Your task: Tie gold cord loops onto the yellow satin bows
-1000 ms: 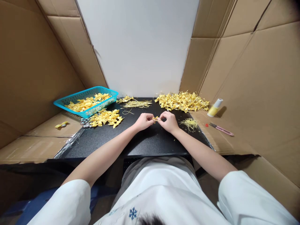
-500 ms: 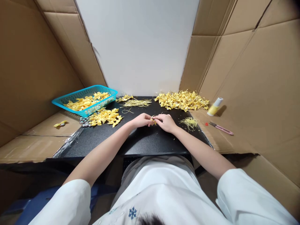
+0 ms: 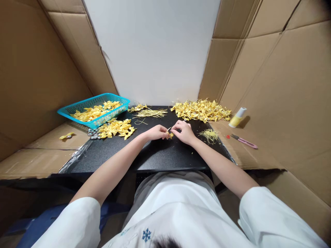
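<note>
Between my hands, over the black tabletop [image 3: 165, 158], is a small yellow ribbon bow [image 3: 171, 135]. My left hand [image 3: 158, 132] pinches it from the left, fingers closed and partly covering it. A thin yellow cord [image 3: 169, 129] rises from the bow toward my right hand [image 3: 183, 132], whose thumb and forefinger are pressed together on it. Behind the hands lie a row of loose yellow cords [image 3: 151, 113] and one looped cord [image 3: 141, 121]. Yellow bows [image 3: 116, 129] are heaped left of my left hand, beside silvery beads [image 3: 94, 134].
A blue basket [image 3: 64, 112] of yellow bows stands back left. At the back right is a big pile of corded bows [image 3: 201, 110]. Cord scraps [image 3: 210, 135], a thread spool [image 3: 237, 117], a small red piece [image 3: 228, 136] and pink thread snips [image 3: 244, 141] lie right. Cardboard walls [image 3: 284, 96] flank the table.
My right hand has shifted slightly up and away from the left, and more of the cord and bow shows between them. My left hand stays almost in place.
</note>
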`<state>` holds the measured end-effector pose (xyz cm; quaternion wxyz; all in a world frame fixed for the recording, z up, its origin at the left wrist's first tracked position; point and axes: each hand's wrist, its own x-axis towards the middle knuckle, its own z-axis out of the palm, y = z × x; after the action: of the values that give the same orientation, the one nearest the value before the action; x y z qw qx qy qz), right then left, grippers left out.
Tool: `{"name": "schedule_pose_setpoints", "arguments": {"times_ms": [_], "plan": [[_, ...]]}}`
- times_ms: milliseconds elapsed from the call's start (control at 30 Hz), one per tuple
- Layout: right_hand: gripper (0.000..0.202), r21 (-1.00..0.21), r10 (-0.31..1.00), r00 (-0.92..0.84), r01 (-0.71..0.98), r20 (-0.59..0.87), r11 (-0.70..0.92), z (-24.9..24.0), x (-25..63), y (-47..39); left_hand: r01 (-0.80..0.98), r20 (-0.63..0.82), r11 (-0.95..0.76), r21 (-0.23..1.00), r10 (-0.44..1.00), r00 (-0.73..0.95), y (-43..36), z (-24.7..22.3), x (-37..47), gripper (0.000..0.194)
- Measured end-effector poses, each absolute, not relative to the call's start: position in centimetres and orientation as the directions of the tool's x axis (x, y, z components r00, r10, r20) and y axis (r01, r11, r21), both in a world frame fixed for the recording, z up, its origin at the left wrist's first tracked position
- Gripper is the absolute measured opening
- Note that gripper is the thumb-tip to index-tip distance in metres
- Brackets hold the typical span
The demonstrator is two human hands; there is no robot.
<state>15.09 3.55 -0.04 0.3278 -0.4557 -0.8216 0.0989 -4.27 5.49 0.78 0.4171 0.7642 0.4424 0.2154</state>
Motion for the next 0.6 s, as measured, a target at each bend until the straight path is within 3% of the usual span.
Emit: {"name": "schedule_pose_setpoints", "arguments": {"times_ms": [400,600], "plan": [[0.029,-0.428,0.855,-0.437,0.740,0.280,0.518,0.66,14.91,3.31,0.580,-0.011,-0.271,0.768,0.900,0.435,5.45,0.60,-4.14,0.017],[0.027,-0.537,0.645,-0.555,0.371,0.525,0.757,0.83,15.25,3.01,0.525,0.234,-0.325,0.787,0.944,0.234,5.97,0.52,-4.59,0.023]]}}
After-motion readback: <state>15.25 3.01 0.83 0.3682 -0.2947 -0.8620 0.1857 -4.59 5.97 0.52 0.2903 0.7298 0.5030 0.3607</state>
